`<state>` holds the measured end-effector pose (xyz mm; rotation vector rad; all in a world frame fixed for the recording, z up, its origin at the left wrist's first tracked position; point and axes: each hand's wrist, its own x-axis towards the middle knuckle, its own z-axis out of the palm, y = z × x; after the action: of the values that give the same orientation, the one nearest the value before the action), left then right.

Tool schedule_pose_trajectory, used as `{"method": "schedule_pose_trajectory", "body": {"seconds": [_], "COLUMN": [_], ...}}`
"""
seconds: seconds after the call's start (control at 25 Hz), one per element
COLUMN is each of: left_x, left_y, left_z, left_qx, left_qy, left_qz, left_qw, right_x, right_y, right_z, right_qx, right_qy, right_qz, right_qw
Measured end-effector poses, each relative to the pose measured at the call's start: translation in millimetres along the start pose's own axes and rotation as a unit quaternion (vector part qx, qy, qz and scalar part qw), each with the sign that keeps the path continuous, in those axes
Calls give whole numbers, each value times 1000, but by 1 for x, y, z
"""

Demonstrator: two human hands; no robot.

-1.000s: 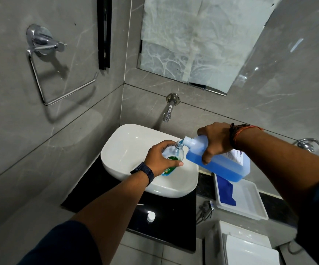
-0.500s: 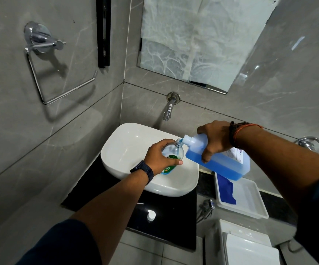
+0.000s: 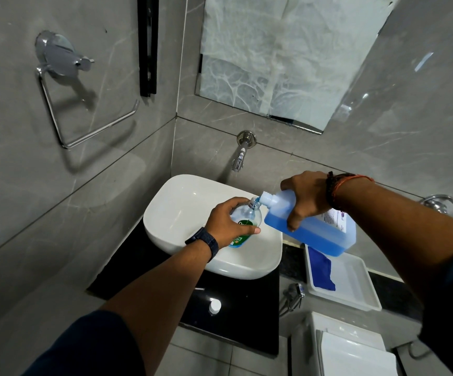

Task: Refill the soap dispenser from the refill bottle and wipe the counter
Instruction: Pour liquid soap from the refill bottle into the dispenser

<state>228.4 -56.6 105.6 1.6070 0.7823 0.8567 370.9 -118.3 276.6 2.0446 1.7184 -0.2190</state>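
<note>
Soap pour | left hand (image 3: 229,222) wraps soap dispenser (image 3: 247,214) over sink (image 3: 182,196) | right hand (image 3: 305,198) grips tipped refill bottle (image 3: 320,234), spout at its mouth | both barely moved (filling goes on) | wiping comes later

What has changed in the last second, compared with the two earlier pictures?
Nothing has visibly moved, been taken or let go. The left hand still holds the soap dispenser over the sink, and the right hand still tilts the refill bottle with its spout at the dispenser's mouth. The white cap on the counter and the blue cloth in the tray lie as before.
</note>
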Motion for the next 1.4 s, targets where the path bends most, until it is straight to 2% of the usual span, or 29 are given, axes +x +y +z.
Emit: {"method": "schedule_pose_trajectory", "body": {"seconds": [1.4], "left_x": [-5], "left_y": [3], "left_z": [-7], "left_qx": [2], "left_qy": [-5], "left_qz": [14], "left_qw": [1000], "right_x": [-5], "right_y": [-7], "right_z": [-5], "right_qx": [-6], "right_qy": [-7], "right_qz": [-5], "right_qw": [1000]}}
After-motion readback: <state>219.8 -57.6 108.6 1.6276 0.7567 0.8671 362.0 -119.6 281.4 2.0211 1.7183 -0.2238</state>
